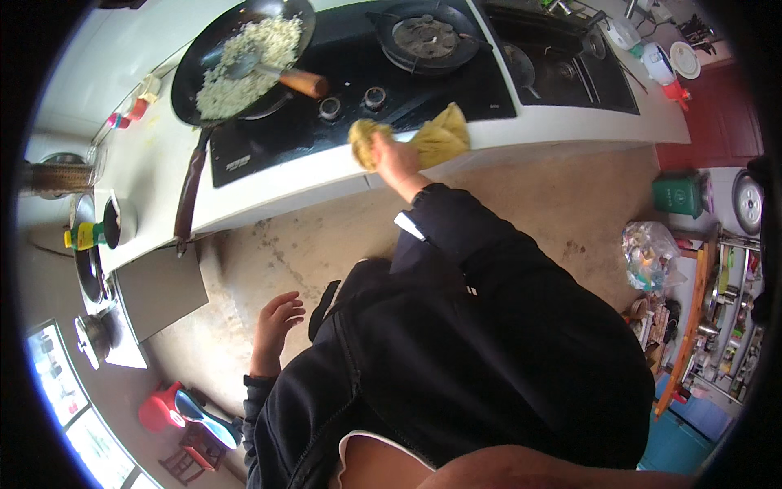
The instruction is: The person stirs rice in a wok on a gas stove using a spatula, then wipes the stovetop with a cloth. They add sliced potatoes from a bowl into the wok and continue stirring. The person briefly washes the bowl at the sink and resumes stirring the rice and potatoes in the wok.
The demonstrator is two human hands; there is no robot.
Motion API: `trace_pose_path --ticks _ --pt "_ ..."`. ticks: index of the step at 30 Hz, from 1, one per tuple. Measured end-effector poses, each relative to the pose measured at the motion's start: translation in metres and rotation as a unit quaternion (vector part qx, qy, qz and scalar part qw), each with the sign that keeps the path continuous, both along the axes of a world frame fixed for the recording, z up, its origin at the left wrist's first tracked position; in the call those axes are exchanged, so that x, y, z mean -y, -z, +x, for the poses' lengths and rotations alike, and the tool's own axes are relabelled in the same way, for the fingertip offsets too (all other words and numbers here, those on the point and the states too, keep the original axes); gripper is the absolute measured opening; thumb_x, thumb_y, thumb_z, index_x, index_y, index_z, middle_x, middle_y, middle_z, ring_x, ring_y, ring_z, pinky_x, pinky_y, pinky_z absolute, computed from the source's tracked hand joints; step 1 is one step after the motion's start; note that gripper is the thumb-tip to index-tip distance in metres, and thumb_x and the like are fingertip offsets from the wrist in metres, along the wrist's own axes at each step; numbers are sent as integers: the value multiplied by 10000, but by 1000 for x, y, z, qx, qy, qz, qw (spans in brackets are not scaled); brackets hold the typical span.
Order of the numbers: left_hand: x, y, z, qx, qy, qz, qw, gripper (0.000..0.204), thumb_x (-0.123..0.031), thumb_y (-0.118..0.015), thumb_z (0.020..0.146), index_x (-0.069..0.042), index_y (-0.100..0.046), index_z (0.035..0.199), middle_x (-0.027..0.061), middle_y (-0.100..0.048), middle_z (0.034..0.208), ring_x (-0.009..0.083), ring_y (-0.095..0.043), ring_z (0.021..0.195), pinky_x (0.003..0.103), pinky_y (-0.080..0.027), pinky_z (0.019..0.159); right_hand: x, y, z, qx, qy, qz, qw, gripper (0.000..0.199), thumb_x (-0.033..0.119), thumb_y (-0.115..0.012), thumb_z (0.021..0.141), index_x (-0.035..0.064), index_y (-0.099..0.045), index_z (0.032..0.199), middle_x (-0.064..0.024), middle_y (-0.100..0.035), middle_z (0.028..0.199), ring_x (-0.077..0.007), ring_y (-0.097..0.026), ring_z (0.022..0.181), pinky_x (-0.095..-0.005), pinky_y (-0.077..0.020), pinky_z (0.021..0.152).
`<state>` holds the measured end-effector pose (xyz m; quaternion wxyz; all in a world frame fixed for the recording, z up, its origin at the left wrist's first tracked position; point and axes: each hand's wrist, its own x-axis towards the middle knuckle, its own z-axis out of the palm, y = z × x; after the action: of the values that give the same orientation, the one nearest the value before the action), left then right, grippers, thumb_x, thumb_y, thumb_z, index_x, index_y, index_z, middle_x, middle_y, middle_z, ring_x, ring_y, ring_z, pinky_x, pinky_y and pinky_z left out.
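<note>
Yellow cloth point(423, 138) lies bunched along the front edge of the white counter point(269, 191), just in front of the black cooktop point(358, 90); the right hand point(389, 156) grips its left part, fingers clenched into the fabric, while the rest of the cloth spreads out to the right over the counter's edge. The left hand point(275, 319) hangs low beside the dark jacket point(456, 342), fingers loosely spread and holding nothing, well apart from the counter. On the cooktop's left burner sits a black wok point(204, 61) of pale chopped food point(244, 61), a wooden-handled spatula point(281, 75) resting in it (its blade half buried); the wok's long handle reaches down past the counter's front. The right burner point(425, 34) stands bare. Further left on the counter stands a yellow-green bottle point(84, 236).
</note>
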<state>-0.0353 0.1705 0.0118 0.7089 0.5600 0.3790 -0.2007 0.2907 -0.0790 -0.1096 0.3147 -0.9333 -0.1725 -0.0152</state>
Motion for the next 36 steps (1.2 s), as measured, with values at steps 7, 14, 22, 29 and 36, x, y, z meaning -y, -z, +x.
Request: trace_pose_path --ticks 7,14,22,29,36 --pt "-33 28 11 88 27 66 994 484 -198 -613 929 -1 -500 1357 88 -630 1170 164 -608 1038 291 -512 834 -131 -51 -68 -152 -214 133 956 163 195 -600 882 44 -654 909 -157 -686 817 -311 -674 805 -401 -517 718" --pt "-4 46 99 228 30 115 966 341 -162 -643 920 12 -605 1211 51 -680 1074 137 -624 993 275 -468 893 -110 -111 -86 -335 -309 322 830 170 113 -646 897 32 -628 1046 -6 -628 952 -85 -573 885 -241 -476 761" --pt "73 -41 195 356 109 -3 928 329 -220 -540 1008 34 -564 1216 43 -641 1051 94 -562 988 240 -453 863 13 -125 -47 -248 -287 315 870 948 251 -906 663 89 -367 1426 -67 -550 1268 -171 -497 1196 -339 -424 996" --pt "132 -63 301 336 168 -180 909 564 -192 -538 1005 -123 -219 1465 116 -497 1285 184 -561 1089 337 -490 917 87 -124 38 -528 -168 344 758 525 136 -696 868 24 -502 1343 -79 -607 1241 -185 -580 1150 -332 -460 998" --pt "179 -33 369 184 123 -118 968 759 -49 -580 952 -58 -91 1532 173 -648 1091 190 -643 953 314 -518 836 174 -154 136 -436 -86 72 893 396 205 -691 915 5 -537 1221 -99 -676 1033 -120 -650 917 -261 -521 791"
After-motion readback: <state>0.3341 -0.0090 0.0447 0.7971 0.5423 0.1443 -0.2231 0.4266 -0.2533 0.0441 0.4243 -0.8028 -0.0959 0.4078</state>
